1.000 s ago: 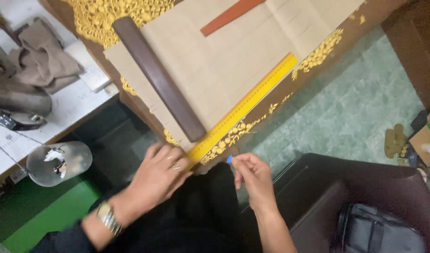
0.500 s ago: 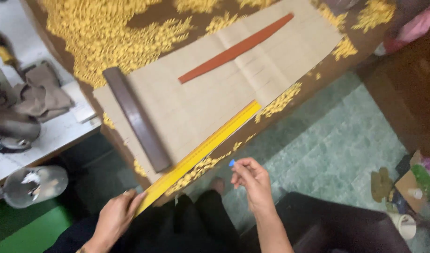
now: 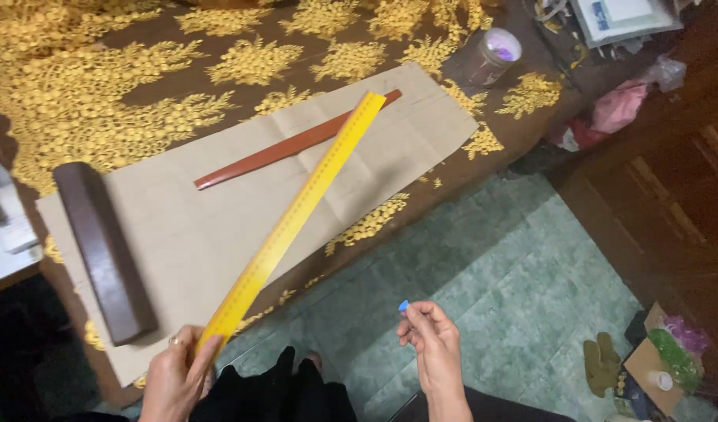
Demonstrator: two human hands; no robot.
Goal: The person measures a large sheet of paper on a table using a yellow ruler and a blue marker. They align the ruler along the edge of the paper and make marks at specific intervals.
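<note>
While gripped at its near end by left hand [image 3: 175, 379], fingers wrapped round it, yellow ruler [image 3: 296, 221] runs long axis toward one o'clock across brown paper sheet [image 3: 179, 234], far tip crossing red-brown curved strip [image 3: 288, 148]. Right hand [image 3: 431, 348] off at three o'clock, apart, pinching small blue chalk [image 3: 403, 305]. Dark wooden block [image 3: 101, 250] at ten o'clock; round lidded tin [image 3: 493, 56] beyond far corner; white boxes top right.

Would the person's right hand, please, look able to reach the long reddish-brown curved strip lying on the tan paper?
Probably yes. The right hand, pinching a small blue piece, hovers off the table edge; only the yellow ruler crosses the reddish-brown strip near its far end, so most of it lies uncovered.
</note>
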